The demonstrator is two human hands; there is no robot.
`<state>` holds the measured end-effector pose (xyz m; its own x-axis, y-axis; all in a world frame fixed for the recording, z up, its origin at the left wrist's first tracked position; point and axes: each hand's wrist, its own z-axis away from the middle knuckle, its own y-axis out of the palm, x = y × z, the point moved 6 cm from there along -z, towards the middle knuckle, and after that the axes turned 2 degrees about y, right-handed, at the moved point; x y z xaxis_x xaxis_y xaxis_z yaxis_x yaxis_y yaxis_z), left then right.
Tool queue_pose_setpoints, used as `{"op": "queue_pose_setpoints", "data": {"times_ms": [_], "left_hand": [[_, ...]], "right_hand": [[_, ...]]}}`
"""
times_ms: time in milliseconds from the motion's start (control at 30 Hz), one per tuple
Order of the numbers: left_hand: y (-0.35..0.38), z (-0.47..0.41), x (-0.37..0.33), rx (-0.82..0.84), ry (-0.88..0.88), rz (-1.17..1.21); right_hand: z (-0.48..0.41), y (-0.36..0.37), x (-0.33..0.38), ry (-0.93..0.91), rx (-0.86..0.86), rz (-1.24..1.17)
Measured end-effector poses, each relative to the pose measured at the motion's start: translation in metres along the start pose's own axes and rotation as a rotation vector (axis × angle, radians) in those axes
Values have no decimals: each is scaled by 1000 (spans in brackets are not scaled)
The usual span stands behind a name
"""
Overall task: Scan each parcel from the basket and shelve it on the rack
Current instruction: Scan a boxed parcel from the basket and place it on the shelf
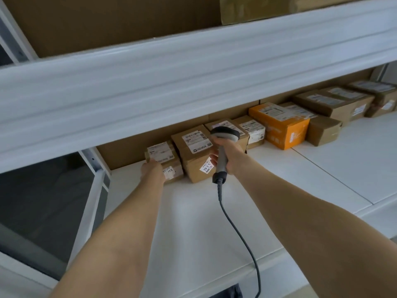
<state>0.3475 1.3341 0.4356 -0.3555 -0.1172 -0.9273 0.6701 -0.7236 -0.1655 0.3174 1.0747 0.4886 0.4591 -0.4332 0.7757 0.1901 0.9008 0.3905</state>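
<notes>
Right, my left hand lies on the near face of the small parcel, reaching up to its top edge. Whether the fingers curl over it or only press, I cannot tell. That parcel sits on the shelf board at the end of the row, touching the taller parcel on its right. My right hand is wrapped tight round the scanner, fingers just beside the taller parcel's near corner.

What could go wrong? If I shove unevenly, the small parcel twists and its front label turns out of sight. Left of my left fingers is a gap before the rack post, so a sideways push could send it that way. The scanner head hangs right over the row, and a careless swing would clip the taller parcel. The cable trails back over the board's front edge, where I judge it could snag.

As for room, the beam hangs low above both hands, so lifting is tight. Behind my fingers, toward me, the board is bare and wide. Right of the scanner, the orange box and more parcels line the back.
</notes>
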Motion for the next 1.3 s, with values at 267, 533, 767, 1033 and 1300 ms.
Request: {"op": "queue_pose_setpoints", "data": {"times_ms": [267,533,767,1033,1300], "left_hand": [[7,13,-25,-113,77,-295],[65,104,-58,47,346,-439],[158,243,-30,422,500,-580],[240,454,73,768,510,-549],[303,614,171,1047,533,-651]], "right_hand": [[11,-8,4,7,-14,-53],[54,-54,21,-78,-64,-93],[119,-168,31,-141,-122,-260],[232,-361,3,-112,-389,-410],[309,-510,-36,-162,-549,-614]]}}
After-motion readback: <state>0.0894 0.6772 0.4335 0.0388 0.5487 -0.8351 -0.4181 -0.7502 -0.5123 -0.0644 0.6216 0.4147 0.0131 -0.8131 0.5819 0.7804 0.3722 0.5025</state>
